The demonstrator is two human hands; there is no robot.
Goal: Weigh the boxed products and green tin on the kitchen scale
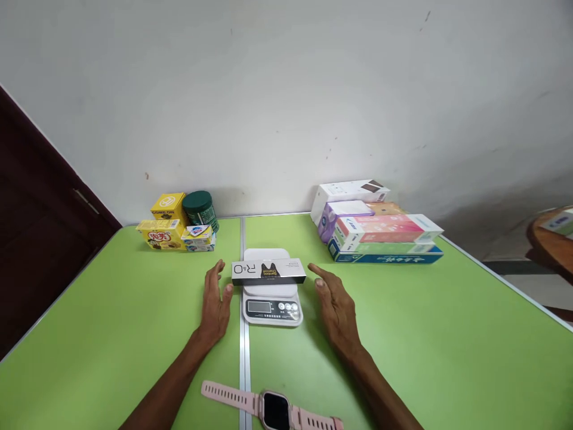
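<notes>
A long white-and-black box [268,272] marked "Bamboo Charcoal" lies crosswise on the platform of a white kitchen scale [272,322]. The scale's display looks dark. Just off the box's left end is my left hand [216,304], its fingers stretched forward and the thumb apart. My right hand [338,304] is held near the other end in the same way, with a gap between it and the box. Neither hand holds anything. In front of the scale, close to me, a smartwatch [276,411] with a pink strap lies flat.
At the back left stand a yellow box [168,206], another yellow box [162,235], a small yellow-and-white box [198,239] and a green canister [200,210]. Several stacked boxes [385,230] sit at the back right. A metal strip [244,358] crosses the green table [430,334]; a wall rises behind.
</notes>
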